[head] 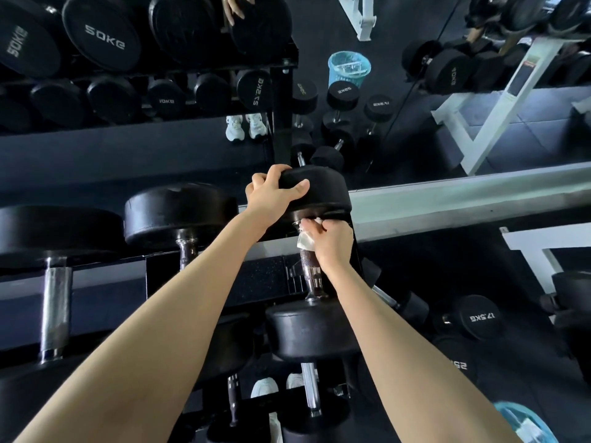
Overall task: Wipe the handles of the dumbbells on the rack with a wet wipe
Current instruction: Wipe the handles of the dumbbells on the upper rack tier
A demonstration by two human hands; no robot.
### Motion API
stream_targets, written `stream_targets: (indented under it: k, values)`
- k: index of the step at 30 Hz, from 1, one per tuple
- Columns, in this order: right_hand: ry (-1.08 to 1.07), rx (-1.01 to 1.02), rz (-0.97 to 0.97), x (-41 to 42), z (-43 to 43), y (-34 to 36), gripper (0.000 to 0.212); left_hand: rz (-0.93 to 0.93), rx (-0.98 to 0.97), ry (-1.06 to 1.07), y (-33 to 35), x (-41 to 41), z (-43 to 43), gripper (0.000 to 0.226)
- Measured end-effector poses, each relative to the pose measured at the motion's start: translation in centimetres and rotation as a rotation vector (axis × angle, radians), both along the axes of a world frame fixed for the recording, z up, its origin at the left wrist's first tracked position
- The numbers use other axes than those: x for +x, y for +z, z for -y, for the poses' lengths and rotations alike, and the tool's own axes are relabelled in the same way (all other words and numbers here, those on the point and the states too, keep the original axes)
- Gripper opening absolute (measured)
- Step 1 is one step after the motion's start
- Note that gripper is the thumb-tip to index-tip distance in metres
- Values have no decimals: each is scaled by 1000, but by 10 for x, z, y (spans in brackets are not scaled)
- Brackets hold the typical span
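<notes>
The left hand (pixel 270 195) clamps the black rubber dumbbell head (pixel 316 190); right fingers (pixel 311 223) pinch the white wet wipe (pixel 304 240) around its knurled steel handle (pixel 308 260). Next, probably slide the wipe toward the near head.

Setting: gym, free-weights area. Evidence: black rubber-headed dumbbells (pixel 179 215) in rows on a tiered rack (pixel 105 282). A 50KG head (pixel 104 36) sits upper left and a 17.5KG head (pixel 479 316) lower right. A wall mirror (pixel 409 33) spans the upper frame, and lettering reads reversed in it. White steel equipment frame (pixel 499 100) upper right. Dark rubber floor tiles (pixel 543 129).
</notes>
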State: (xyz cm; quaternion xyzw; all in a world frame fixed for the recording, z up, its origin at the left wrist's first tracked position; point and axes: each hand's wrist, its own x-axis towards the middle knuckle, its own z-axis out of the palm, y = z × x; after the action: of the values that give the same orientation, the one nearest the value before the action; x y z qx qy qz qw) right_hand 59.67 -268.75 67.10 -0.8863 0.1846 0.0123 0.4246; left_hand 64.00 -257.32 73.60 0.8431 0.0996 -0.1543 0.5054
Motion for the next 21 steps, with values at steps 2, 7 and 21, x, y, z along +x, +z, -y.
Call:
stream_targets:
  k: [2, 7, 21]
  values:
    - [23, 84, -36, 0, 10, 2, 41, -33, 4, -37, 3, 0, -3, 48]
    - [78, -21, -127, -19, 19, 16, 51, 120, 13, 177, 1, -17, -23, 38]
    - [347, -15, -245, -59, 10, 45, 35, -155, 70, 161, -66, -72, 21, 34]
